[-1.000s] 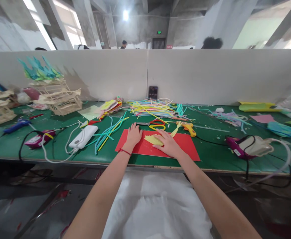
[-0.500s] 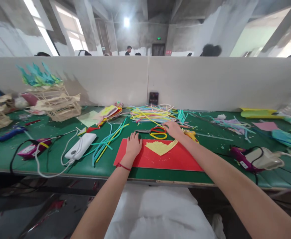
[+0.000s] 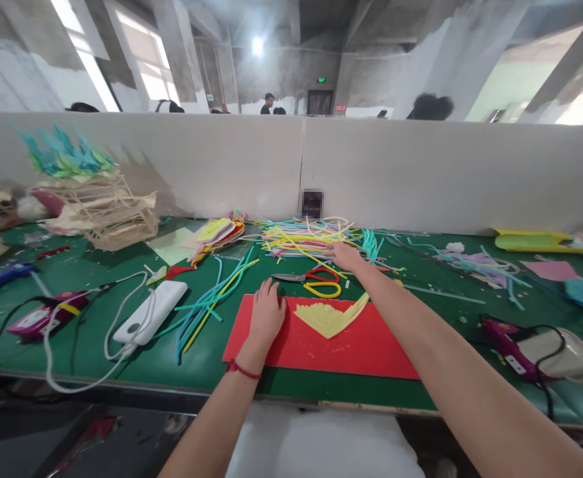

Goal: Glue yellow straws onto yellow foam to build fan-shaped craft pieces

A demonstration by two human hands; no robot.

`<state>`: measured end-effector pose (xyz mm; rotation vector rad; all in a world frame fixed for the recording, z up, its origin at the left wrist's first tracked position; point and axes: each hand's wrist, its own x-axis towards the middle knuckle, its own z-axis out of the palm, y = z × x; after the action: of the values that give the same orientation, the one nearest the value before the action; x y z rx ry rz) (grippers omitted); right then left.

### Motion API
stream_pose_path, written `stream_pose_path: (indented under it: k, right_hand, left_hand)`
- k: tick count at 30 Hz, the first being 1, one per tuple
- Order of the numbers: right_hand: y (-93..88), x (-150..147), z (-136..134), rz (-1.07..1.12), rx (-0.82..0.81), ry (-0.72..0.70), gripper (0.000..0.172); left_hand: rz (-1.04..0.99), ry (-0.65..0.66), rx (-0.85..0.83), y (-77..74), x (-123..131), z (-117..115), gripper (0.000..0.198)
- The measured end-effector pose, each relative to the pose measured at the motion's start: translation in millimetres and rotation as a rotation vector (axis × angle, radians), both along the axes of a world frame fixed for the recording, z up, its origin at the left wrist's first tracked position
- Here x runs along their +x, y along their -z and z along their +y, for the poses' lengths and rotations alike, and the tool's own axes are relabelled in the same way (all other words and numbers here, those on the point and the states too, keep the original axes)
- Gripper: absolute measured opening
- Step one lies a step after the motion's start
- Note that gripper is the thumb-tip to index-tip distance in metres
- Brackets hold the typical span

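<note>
My left hand (image 3: 267, 312) rests on the left part of a red board (image 3: 356, 355), its fingers curled around something dark that is mostly hidden. On the board lies a yellow pointed shape (image 3: 324, 318) with a strip running up to the right. My right hand (image 3: 346, 257) reaches to the front edge of a pile of coloured strips (image 3: 306, 236), its fingertips at the strips; what they pinch, if anything, is too small to tell. Scissors with red and yellow handles (image 3: 321, 285) lie between the board and the pile.
To the left are loose blue and yellow strips (image 3: 216, 299), a white power strip (image 3: 152, 312) with cables and a magenta tool (image 3: 47, 315). Another magenta tool (image 3: 505, 345) lies right. A pale frame model (image 3: 117, 216) stands back left; a white partition (image 3: 396, 172) runs behind.
My right hand has moved slightly up from beside the scissors to the strips. The view has shifted, so the table appears closer. My left hand stays on the board.
</note>
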<state>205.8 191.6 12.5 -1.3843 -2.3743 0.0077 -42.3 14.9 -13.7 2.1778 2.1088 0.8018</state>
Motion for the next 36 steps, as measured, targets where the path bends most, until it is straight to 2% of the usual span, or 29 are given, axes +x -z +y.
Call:
stream_pose_path:
  k: [4, 8, 10, 13, 16, 19, 22, 25, 28, 32, 34, 36]
  right_hand:
    - [3.8, 5.9, 5.9, 0.016, -0.042, -0.036, 0.040]
    - [1.2, 12.6, 27.9, 0.242, 0.078, 0.023, 0.040]
    - [0.1, 13.6, 40.5, 0.291, 0.101, 0.053, 0.044]
    - [0.6, 11.8, 52.7, 0.135, 0.042, -0.014, 0.049]
    - [2.7, 9.8, 53.5, -0.006, -0.010, -0.078, 0.047]
    - [3.5, 12.2, 48.8, -0.066, 0.012, -0.103, 0.047]
    - [1.8, 18.4, 48.4, -0.090, 0.032, -0.145, 0.049]
    - [-1.0, 23.5, 55.4, -0.015, 0.030, -0.169, 0.044]
    - [-4.6, 22.7, 65.8, 0.068, 0.001, -0.094, 0.032]
    - [-13.4, 15.2, 78.8, 0.012, -0.121, -0.049, 0.022]
    - [-19.1, 12.7, 84.9, 0.003, -0.130, -0.043, 0.013]
    - [-23.9, 12.5, 90.7, 0.051, -0.126, 0.000, 0.011]
  left_hand:
    - [-0.031, 0.028, 0.032, -9.2, 2.2, 0.1, 0.038]
    - [-0.090, 0.159, 0.013, -29.6, 14.6, 16.8, 0.034]
    - [-0.067, 0.248, 0.020, -39.9, 23.2, 33.7, 0.035]
    - [-0.010, 0.315, 0.062, -51.7, 35.7, 67.1, 0.039]
    - [0.051, 0.290, 0.047, -57.4, 46.8, 103.3, 0.046]
    - [0.141, 0.266, -0.003, -54.1, 55.3, 132.3, 0.053]
    - [0.223, 0.224, -0.078, -40.3, 58.3, 147.0, 0.049]
    - [0.275, 0.219, -0.122, -22.0, 56.1, 149.8, 0.048]
    - [0.272, 0.214, -0.077, -9.7, 53.1, 148.2, 0.047]
    - [0.261, 0.217, -0.081, -7.5, 52.4, 147.5, 0.047]
    - [0.263, 0.219, -0.073, -8.7, 52.7, 147.4, 0.047]
    - [0.261, 0.219, -0.054, -9.2, 52.9, 147.3, 0.046]
